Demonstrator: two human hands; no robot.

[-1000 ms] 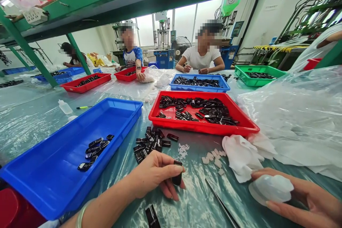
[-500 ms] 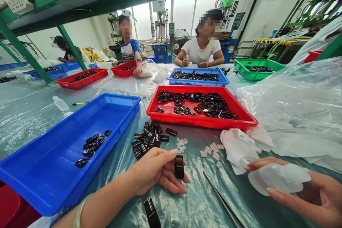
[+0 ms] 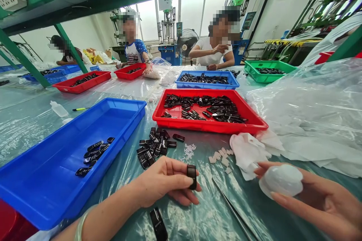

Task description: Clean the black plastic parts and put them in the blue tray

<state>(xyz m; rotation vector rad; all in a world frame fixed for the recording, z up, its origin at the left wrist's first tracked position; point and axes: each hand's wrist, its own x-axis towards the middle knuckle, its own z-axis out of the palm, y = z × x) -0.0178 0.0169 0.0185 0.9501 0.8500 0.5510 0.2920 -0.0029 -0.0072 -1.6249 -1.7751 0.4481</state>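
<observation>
Between thumb and fingers, my left hand [image 3: 169, 182] grips a small glossy black part [image 3: 191, 176], upright above the table. My right hand [image 3: 313, 199], at the lower right, holds a translucent whitish rounded object [image 3: 281, 180] by its edges. Another black part [image 3: 158, 224] lies on the plastic sheet below my left wrist. Metal tweezers [image 3: 232, 207] rest between the hands. A pile of black parts [image 3: 154, 145] sits beyond my left hand, beside tiny white bits [image 3: 189, 151] and small pale blocks [image 3: 222, 155]. A crumpled white cloth [image 3: 249, 152] lies behind my right hand.
A blue tray [image 3: 56, 131] with several black parts is at the left, a fuller red tray [image 3: 209, 125] ahead. Farther back stand a blue tray [image 3: 207, 86] and a green tray [image 3: 268, 78]. Clear plastic sheeting covers the right side. Co-workers sit across the table.
My left thumb has moved down onto the front of the black part. The whitish object in my right hand has turned and looks rounder. One co-worker across has raised a hand.
</observation>
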